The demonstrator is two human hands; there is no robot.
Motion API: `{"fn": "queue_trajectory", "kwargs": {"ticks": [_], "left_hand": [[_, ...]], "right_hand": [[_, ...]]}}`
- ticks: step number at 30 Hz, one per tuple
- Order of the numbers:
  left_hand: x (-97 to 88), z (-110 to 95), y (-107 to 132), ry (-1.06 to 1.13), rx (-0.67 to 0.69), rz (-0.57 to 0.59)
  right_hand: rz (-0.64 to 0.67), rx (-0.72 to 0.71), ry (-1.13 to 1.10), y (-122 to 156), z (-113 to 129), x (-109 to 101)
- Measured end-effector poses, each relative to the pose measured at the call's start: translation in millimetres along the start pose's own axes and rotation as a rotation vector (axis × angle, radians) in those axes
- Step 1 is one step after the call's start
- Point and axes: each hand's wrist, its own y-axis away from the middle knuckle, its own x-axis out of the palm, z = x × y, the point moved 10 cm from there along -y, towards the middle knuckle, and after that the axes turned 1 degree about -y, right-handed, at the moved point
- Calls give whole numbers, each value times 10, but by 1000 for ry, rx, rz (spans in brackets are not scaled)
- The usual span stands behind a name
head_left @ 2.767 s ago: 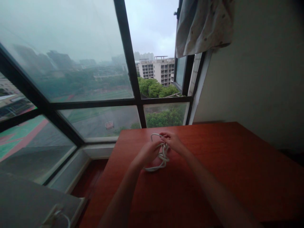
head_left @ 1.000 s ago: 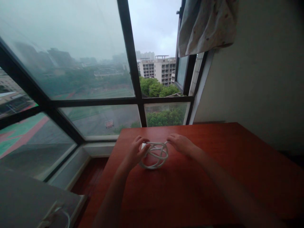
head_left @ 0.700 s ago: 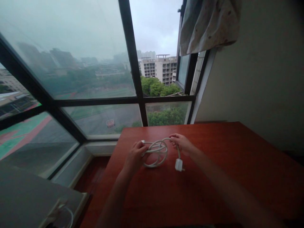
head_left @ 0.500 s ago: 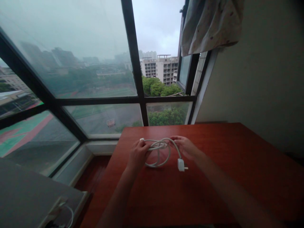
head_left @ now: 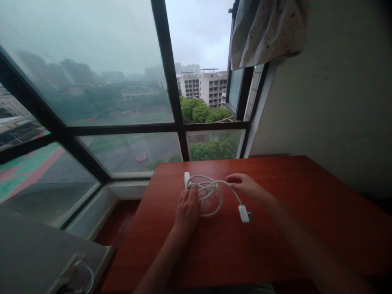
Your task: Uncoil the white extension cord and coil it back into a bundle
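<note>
A white power cable point(head_left: 211, 196) lies in loose loops on the red-brown wooden table point(head_left: 275, 245). One white end block point(head_left: 186, 179) sits at the far left of the loops. The white plug point(head_left: 244, 213) lies at the near right. My left hand point(head_left: 187, 208) rests flat on the left side of the loops, fingers stretched out and pressing on the cable. My right hand point(head_left: 246, 185) pinches the cable strand that runs down to the plug.
The table stands against a large dark-framed window point(head_left: 171, 94) on the left and a plain wall point(head_left: 337, 90) on the right. A patterned curtain point(head_left: 266, 28) hangs at the top right. Another white cord point(head_left: 82, 277) lies on a grey surface at the bottom left.
The tight bundle has come apart into loose loops and the plug has dropped onto the table, sliding to the right. My left hand went from gripping the cable to lying flat on it.
</note>
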Motion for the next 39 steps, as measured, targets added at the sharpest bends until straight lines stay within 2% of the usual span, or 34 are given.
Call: {"fn": "queue_trajectory", "kwargs": {"ticks": [2, 6, 9, 12, 14, 17, 22, 29, 34, 37, 39], "left_hand": [[37, -58, 22, -4, 21, 19], [133, -152, 13, 23, 99, 67], [181, -195, -10, 76, 150, 99], [187, -226, -30, 153, 174, 100], [191, -233, -36, 202, 174, 91], [206, -206, -31, 285, 155, 79], [168, -113, 29, 331, 124, 52], [-99, -28, 145, 242, 114, -110], [-300, 172, 48, 253, 8, -198], [-332, 257, -84, 253, -29, -197], [-294, 240, -176, 258, -8, -163]], "right_hand": [[10, 54, -96, 36, -1, 25], [120, 96, -280, 107, 38, 222], [120, 103, -337, 116, 79, 310], [112, 99, -527, 75, 140, 427], [67, 65, -656, 7, 168, 478], [-88, 36, -728, -134, 65, 486], [-345, 10, -543, -296, -221, 438], [-442, -49, -344, -300, -366, 470], [-352, -249, 231, -274, -64, 555], [-250, -327, 408, -262, 96, 602], [-169, -344, 476, -265, 153, 616]]}}
